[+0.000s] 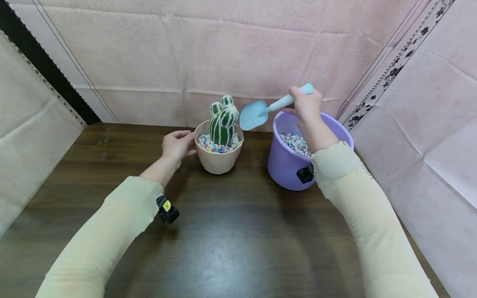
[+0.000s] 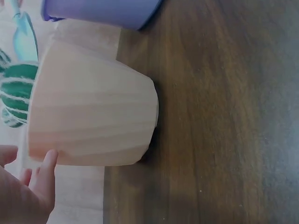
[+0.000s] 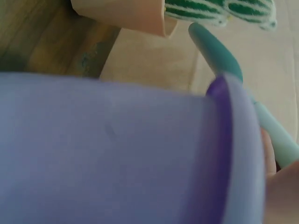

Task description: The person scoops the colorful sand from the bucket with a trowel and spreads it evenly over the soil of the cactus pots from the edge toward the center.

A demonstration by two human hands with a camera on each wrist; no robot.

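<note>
My right hand (image 1: 307,105) grips the handle of a light blue toy shovel (image 1: 254,115) above the purple bucket (image 1: 287,167). The shovel's blade points left, close to the cactus, and its bowl looks bare in the head view. A green cactus with white stripes (image 1: 221,128) stands in a cream pot (image 1: 217,161), with small multicoloured pebbles (image 1: 212,146) around its base. At the pot's left side is my left hand (image 1: 177,145), its extended fingers (image 2: 46,175) touching the wall near the rim.
Pale small pebbles (image 1: 294,142) lie inside the bucket, well below its rim. The pot and bucket stand on a dark wooden table (image 1: 223,231). Pink patterned cloth (image 1: 238,54) hangs behind them, and another cloth wall (image 1: 428,124) rises close on the right.
</note>
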